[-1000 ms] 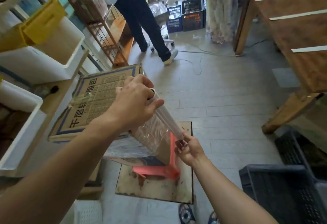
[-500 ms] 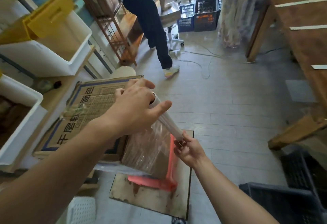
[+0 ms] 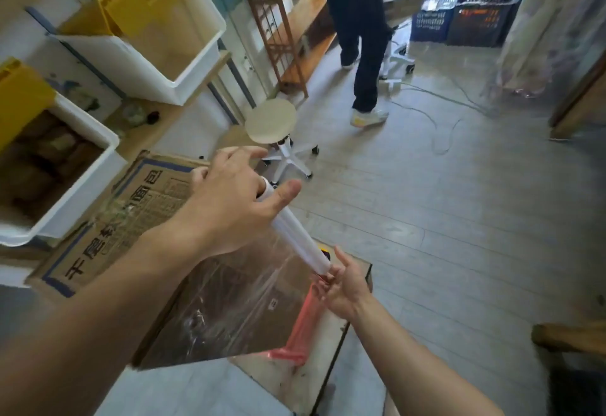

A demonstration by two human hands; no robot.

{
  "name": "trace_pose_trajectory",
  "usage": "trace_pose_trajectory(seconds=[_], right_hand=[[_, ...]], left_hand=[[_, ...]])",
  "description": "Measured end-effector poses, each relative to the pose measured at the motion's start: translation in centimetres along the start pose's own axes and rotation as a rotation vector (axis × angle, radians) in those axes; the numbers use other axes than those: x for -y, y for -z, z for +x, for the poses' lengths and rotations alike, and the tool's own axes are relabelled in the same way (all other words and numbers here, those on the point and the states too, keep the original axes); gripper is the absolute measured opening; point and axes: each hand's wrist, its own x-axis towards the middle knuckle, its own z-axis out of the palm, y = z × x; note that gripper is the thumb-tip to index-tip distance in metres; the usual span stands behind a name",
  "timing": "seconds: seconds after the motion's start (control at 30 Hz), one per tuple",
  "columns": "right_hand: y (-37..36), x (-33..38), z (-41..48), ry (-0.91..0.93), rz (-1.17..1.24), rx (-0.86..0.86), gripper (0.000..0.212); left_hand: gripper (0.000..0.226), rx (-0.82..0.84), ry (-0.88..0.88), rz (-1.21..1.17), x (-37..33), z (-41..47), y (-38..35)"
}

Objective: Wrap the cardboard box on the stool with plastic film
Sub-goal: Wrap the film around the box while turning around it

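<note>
Box wrap in progress. Cardboard box (image 3: 124, 218) sits on the pink stool (image 3: 303, 330), which stands on a stained board (image 3: 295, 379) on the floor. Only one stool leg shows past the box's lower corner.

Key geometry:
- The film roll (image 3: 295, 228) is held off the box's right side. Its long axis runs diagonally, with the top end up and away and the bottom end down and toward the person.
- The box lies left of and below the roll.
- The film sheet (image 3: 239, 291) pays off leftward and is stretched onto the box's side face.

Hands:
- Left hand (image 3: 229, 209) is clamped round the roll's top end with the thumb laid along the core. It sits above the box's top edge, so it is the hand nearer the box.
- Right hand (image 3: 342, 287) pinches the bottom end with its fingertips, just off the corner and above the stool leg.

My read is that the next pass has to swing the roll around the box, so the roll should be parallel to the box's vertical edge or the film will bunch.

Box look:
- Brown corrugated, with a blue border and large printed characters on top.
- The side facing the person is already glossy and wrinkled under film.
- The top panel looks mostly bare, apart from a faint sheen near the left edge.

Also nearby: a round swivel stool (image 3: 270, 118) beyond the box, white bins (image 3: 157, 54) to the left, and a second person (image 3: 357, 21) further back.
</note>
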Motion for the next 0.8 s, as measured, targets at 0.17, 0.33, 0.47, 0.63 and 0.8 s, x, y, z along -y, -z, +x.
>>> trace_pose_trajectory(seconds=[0.17,0.33,0.47,0.63,0.8], right_hand=[[-0.8,2.7,-0.1,-0.072,-0.107,0.028,0.05],[-1.7,4.6,0.0,-0.11,-0.242,0.002,0.048],[-2.3,5.2,0.9,-0.114,-0.327,-0.002,0.044],[-3.0,5.7,1.3,-0.12,-0.41,-0.032,0.047],[-3.4,5.8,0.7,-0.125,-0.29,-0.065,0.034]], left_hand=[[0.083,0.009,0.06,-0.012,0.3,2.1,0.2],[0.104,0.137,0.066,0.021,0.2,3.9,1.5],[0.105,0.26,-0.033,0.048,0.9,4.6,2.7],[0.072,0.298,-0.05,0.061,1.4,4.3,2.5],[0.069,0.318,-0.056,0.129,0.8,4.3,2.6]])
